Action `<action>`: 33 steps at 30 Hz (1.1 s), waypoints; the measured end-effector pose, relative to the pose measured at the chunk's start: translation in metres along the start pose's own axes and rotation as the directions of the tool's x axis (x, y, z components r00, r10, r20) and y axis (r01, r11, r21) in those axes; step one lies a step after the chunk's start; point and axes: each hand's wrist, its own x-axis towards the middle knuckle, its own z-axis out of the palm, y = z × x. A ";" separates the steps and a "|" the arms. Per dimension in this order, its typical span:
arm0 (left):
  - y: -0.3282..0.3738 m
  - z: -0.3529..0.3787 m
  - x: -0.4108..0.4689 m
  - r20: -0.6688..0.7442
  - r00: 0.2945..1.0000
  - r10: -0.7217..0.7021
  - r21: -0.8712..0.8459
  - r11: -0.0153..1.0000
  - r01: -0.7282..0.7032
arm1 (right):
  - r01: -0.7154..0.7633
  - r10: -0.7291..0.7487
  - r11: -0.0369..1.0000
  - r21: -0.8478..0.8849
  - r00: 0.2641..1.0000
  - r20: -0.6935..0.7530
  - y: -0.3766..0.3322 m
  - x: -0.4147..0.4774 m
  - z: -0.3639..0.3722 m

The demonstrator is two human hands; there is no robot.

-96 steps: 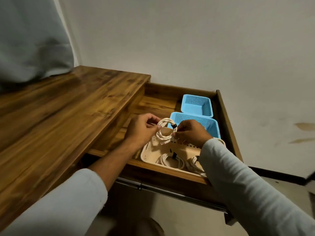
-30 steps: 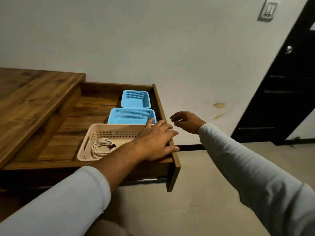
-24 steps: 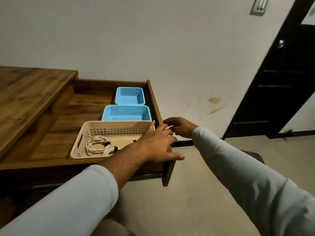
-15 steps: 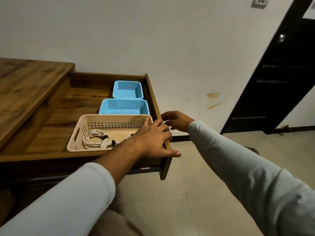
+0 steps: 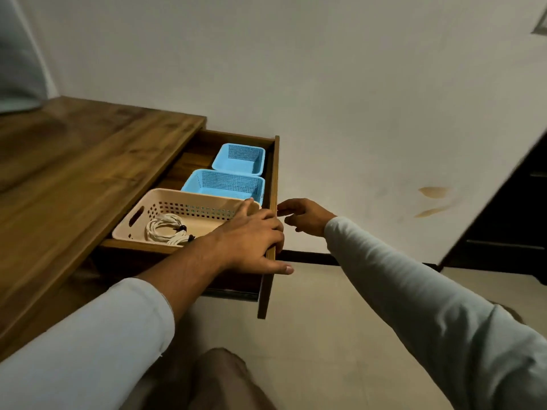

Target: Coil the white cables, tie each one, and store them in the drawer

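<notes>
The wooden drawer [image 5: 268, 291] stands partly out of the desk. A beige basket [image 5: 189, 199] at its near end holds coiled white cables [image 5: 165, 232] bound with dark ties; my forearm hides part of them. My left hand [image 5: 251, 244] lies over the drawer's near front corner, fingers fairly straight across the top and thumb stretched along the outside. My right hand [image 5: 305, 216] hovers just outside the drawer front, fingers loosely curled, tips at the panel's outer face, holding nothing.
Two blue baskets [image 5: 228, 184] [image 5: 241, 158] sit behind the beige one. The desk top [image 5: 88, 173] overhangs the drawer's left part. A dark door [image 5: 509, 217] stands at right. My knee [image 5: 219, 380] is below, over a pale tiled floor.
The last coil was set in the beige basket and both hands left it. The drawer has slid further under the desk top with my left hand on its corner.
</notes>
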 end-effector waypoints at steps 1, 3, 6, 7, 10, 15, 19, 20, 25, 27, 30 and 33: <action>-0.009 0.000 -0.012 0.005 1.000 -0.027 0.011 1.000 0.027 | 0.017 -0.017 1.000 0.001 1.000 0.007 -0.011 0.007 0.009; -0.027 -0.001 -0.034 0.018 0.997 -0.075 0.022 0.997 0.075 | 0.049 -0.049 0.999 0.002 0.999 0.024 -0.030 0.019 0.027; -0.051 -0.004 -0.064 0.060 0.986 -0.154 0.058 0.987 0.151 | 0.090 -0.090 0.996 0.005 0.995 0.051 -0.061 0.035 0.051; -0.057 -0.006 -0.073 0.075 0.981 -0.181 0.083 0.981 0.175 | 0.100 -0.100 0.995 0.009 0.993 0.056 -0.071 0.039 0.060; -0.076 -0.009 -0.099 0.112 0.956 -0.270 0.181 0.952 0.247 | 0.129 -0.131 0.991 0.029 0.988 0.081 -0.100 0.054 0.086; -0.099 -0.007 -0.135 0.130 0.905 -0.405 0.438 0.842 0.314 | 0.155 -0.166 0.984 0.090 0.977 0.132 -0.141 0.075 0.126; -0.108 -0.003 -0.156 0.153 0.847 -0.509 0.590 0.734 0.335 | 0.183 -0.199 0.978 0.101 0.963 0.183 -0.165 0.088 0.153; -0.108 -0.002 -0.160 0.155 0.829 -0.537 0.620 0.707 0.342 | 0.189 -0.208 0.976 0.110 0.959 0.194 -0.170 0.090 0.160; -0.102 0.001 -0.166 0.171 0.780 -0.602 0.735 0.605 0.306 | 0.143 -0.181 0.970 0.195 0.964 0.193 -0.184 0.093 0.177; -0.099 -0.001 -0.162 0.177 0.787 -0.591 0.745 0.603 0.285 | 0.145 -0.179 0.977 0.155 0.956 0.233 -0.184 0.091 0.175; -0.096 -0.004 -0.164 0.188 0.771 -0.608 0.673 0.652 0.350 | 0.192 -0.208 0.978 0.084 0.941 0.269 -0.192 0.088 0.163; -0.098 -0.011 -0.183 0.168 0.776 -0.608 0.406 0.760 0.508 | 0.323 -0.301 0.944 -0.065 0.926 0.227 -0.213 0.090 0.142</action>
